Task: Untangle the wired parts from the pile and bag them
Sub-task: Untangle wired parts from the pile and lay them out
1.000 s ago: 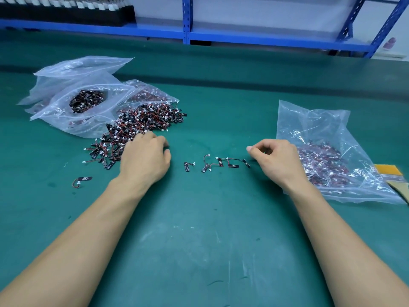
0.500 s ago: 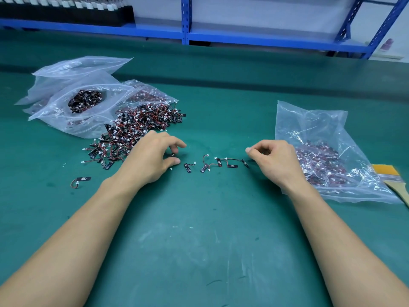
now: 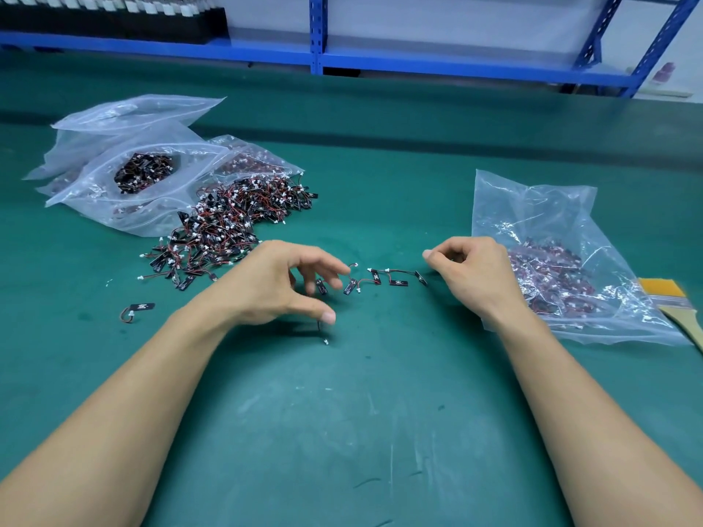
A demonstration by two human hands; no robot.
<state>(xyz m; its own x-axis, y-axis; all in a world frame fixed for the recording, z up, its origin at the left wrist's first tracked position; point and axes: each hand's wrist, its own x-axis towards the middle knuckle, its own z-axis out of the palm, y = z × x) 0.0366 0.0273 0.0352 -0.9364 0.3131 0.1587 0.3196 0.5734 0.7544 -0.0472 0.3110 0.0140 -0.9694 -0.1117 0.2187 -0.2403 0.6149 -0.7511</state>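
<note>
A tangled pile of wired parts (image 3: pixel 232 218), black tabs on red-black leads with white plugs, lies left of centre on the green mat. My left hand (image 3: pixel 274 283) hovers to its right with the fingers spread and loosely bent. One wired part (image 3: pixel 323 334) trails just below its thumb; whether they touch is unclear. A short row of separated parts (image 3: pixel 380 277) lies between my hands. My right hand (image 3: pixel 471 271) rests at the row's right end, its fingers curled, thumb against forefinger, nothing visible in it. Beside it is a clear bag (image 3: pixel 540 218) holding parts.
Several clear zip bags (image 3: pixel 125 207) lie at the far left, one open on more parts. A stray part (image 3: pixel 139 310) sits left of my left forearm. A yellow-bristled brush (image 3: pixel 669 298) lies at the right edge. Blue shelving (image 3: pixel 315 58) stands behind the green mat (image 3: pixel 380 412).
My left hand left the pile, moved right toward the row and spread its fingers; a wired part now shows under its thumb. My right hand stayed put.
</note>
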